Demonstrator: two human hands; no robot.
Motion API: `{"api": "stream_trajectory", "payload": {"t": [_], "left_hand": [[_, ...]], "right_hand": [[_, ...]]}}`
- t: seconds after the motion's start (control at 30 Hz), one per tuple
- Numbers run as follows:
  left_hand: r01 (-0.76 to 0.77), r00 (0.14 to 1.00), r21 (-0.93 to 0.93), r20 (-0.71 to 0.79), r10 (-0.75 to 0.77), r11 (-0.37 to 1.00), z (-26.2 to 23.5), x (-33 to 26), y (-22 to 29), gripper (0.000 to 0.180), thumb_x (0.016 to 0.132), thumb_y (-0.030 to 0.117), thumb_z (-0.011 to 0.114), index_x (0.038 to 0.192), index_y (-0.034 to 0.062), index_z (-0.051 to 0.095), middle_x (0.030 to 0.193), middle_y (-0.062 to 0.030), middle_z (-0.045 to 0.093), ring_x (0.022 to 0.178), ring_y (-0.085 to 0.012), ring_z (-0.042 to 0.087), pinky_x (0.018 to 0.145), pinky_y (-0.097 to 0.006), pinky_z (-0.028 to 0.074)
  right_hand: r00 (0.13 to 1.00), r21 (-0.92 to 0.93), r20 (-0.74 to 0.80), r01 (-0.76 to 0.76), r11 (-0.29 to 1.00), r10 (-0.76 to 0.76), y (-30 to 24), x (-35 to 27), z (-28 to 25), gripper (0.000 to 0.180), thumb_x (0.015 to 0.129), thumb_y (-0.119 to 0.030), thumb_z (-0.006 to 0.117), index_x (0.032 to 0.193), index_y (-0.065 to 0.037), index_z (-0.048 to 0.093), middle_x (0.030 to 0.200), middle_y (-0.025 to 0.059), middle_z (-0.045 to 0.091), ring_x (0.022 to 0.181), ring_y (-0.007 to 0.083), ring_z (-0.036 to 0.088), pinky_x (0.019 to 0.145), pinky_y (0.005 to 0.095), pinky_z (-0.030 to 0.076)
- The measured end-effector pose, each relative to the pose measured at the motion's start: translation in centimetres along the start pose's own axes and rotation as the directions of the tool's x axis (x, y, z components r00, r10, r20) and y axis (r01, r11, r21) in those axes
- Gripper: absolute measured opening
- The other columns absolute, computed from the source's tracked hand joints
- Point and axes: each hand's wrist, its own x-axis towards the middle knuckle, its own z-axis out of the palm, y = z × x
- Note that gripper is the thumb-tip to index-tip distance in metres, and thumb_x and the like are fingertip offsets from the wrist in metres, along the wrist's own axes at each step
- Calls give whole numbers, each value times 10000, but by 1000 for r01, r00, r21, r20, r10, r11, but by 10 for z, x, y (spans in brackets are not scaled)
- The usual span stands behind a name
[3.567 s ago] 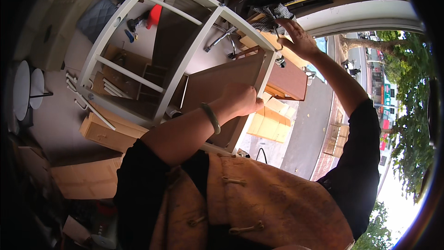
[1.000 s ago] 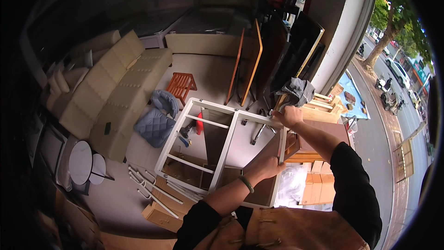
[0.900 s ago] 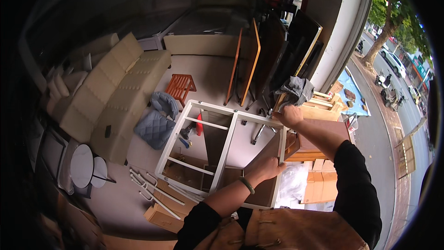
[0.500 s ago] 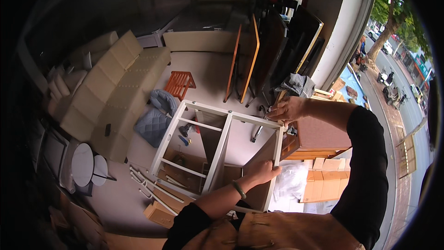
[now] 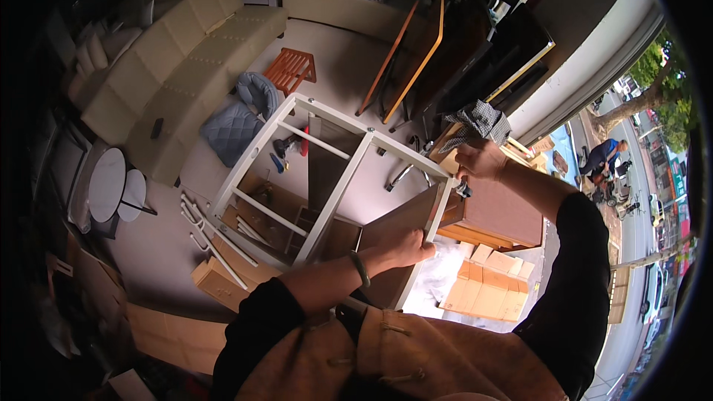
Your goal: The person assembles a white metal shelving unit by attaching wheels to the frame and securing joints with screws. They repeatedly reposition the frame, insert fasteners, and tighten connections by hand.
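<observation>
One white furniture frame [image 5: 337, 191] lies to the L of the R hand [image 5: 481, 160], whose fingertips are right at the frame's far R corner, by a small metal fitting [image 5: 463, 188]. R fingers are bent, approx half curled; can't tell if anything's pinched in them. L hand [image 5: 405, 247] is nearer the body, curled tight round the R end rail [image 5: 440, 212], thumb on top. So both hands are at the same end: R one at the outer corner, L one abt midway down that rail.

Frame's in front of the torso; can't tell what bears it. Long axis slants from upper L, nr the grey cushion [image 5: 230, 130], to lower R, nr the brown apron [image 5: 423, 341]. End w/ two thin rods [image 5: 269, 212] points L, away from both hands; end w/ brown panel [image 5: 399, 217] points R, twd the brown cabinet [image 5: 501, 212]. End rail runs crosswise to that axis, from the R hand's corner back twd the body.
</observation>
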Motion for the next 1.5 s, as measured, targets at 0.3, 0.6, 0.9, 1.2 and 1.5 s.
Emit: {"api": "stream_trajectory", "payload": {"t": [0.3,0.6,0.9,1.2,1.5], "left_hand": [[137,976,-29,174,-130,990,-23,-1,14,537,831,467,587,842,-60,688,771,-254,674,772,-391,689,717,-439,543],[74,981,112,171,-93,991,-19,7,9,597,851,497,519,788,-70,696,762,-255,673,754,-393,678,724,-429,539],[48,977,179,194,-83,983,-17,8,8,521,880,475,510,865,8,743,888,-213,706,855,-355,689,777,-438,536],[36,994,110,97,-47,993,-10,8,6,550,885,457,484,767,-27,719,765,-237,681,751,-372,681,728,-434,541],[80,988,101,126,-92,992,-18,3,13,540,861,460,514,739,-35,696,692,-232,659,676,-373,669,679,-444,540]], "right_hand": [[297,54,43,-954,295,954,-114,7,-9,480,819,-522,653,777,-52,738,812,159,696,754,358,663,686,459,509],[529,-171,306,-788,592,792,-90,16,-29,431,940,-450,563,811,-64,705,746,150,674,700,352,659,600,483,490],[304,-248,388,-875,417,870,-95,33,-18,372,949,-392,538,970,-65,713,837,198,695,759,341,683,666,478,521],[-56,174,697,-954,-244,715,-83,34,-17,581,1015,-497,392,749,-37,625,506,99,589,349,187,546,334,322,396],[804,123,483,-455,882,347,-58,-20,-48,633,790,-275,786,1325,-75,511,1283,156,567,1142,327,590,924,403,517]]}}
